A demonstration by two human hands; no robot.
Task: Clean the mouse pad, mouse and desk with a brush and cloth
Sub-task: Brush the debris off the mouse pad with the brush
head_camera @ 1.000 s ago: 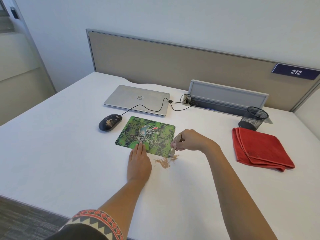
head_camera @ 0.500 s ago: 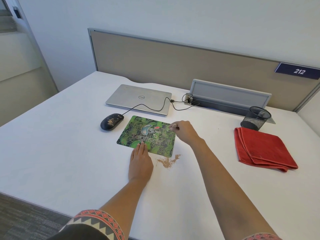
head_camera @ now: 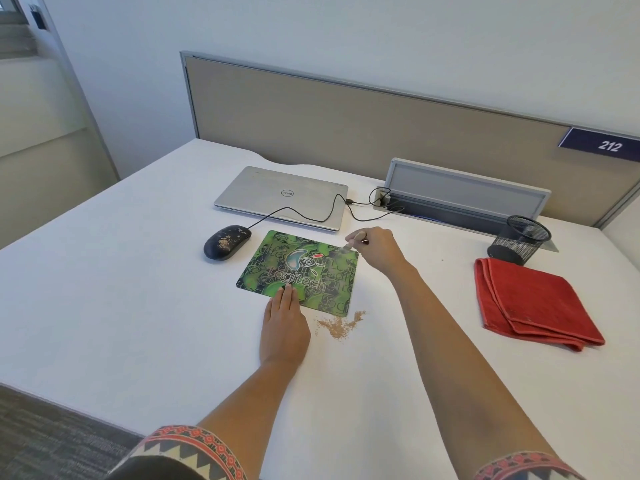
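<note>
Mouse pad (head_camera: 304, 268) flat on desk (head_camera: 138, 289), between mouse (head_camera: 227, 241) and red cloth (head_camera: 533, 299). Thin, flexible, light; likely to slide under strokes, so pinned at near edge by left hand (head_camera: 285, 320), fingers straight, pressing. Right hand (head_camera: 377, 249) curled round small brush (head_camera: 352, 242), bristles at pad's far right corner. Mouse: smooth dark dome, crumbed, wired; best gripped at sides. Tan crumb pile (head_camera: 341, 325) just beside pad's near right corner. Cloth soft, folded, untouched.

This is an office workstation: a white counter (head_camera: 121, 271) backed by a beige cubicle partition (head_camera: 346, 126) with a blue number plate (head_camera: 604, 145) reading 212, a closed Dell laptop (head_camera: 277, 192), an open cable hatch (head_camera: 464, 188), a black mesh pen holder (head_camera: 519, 240), and grey carpet (head_camera: 41, 434) underfoot.
</note>
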